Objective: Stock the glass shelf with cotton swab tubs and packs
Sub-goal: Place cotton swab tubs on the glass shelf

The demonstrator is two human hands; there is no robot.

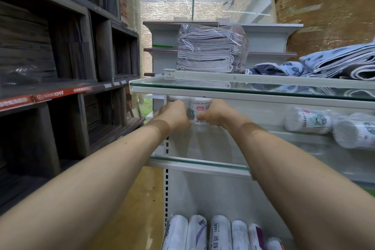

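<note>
Under the upper glass pane (243, 87), btwn both hands, stands a round tub (199, 109) of cotton swabs, upright at the far left of the glass shelf (198, 162). Prob. very light: thin stiff plastic w/ a smooth wall, so it could slip or tip if squeezed near the top. Best held low on opposite sides w/ light pressure. R hand (215, 113) is curled round the tub's right side, thumb on the front by the label. L hand (172, 115) is curled at its left side, knuckles to the camera; it seems to grip the same tub, but its fingertips are hidden. A second tub (175, 98) shows just behind the L hand. Further right on the same shelf lie two soft packs (308, 119) of swabs on their sides, well apart from the tub. Up top: folded towels (211, 48) in clear wrap. Bottom shelf: rolls (203, 233) in a row.
</note>
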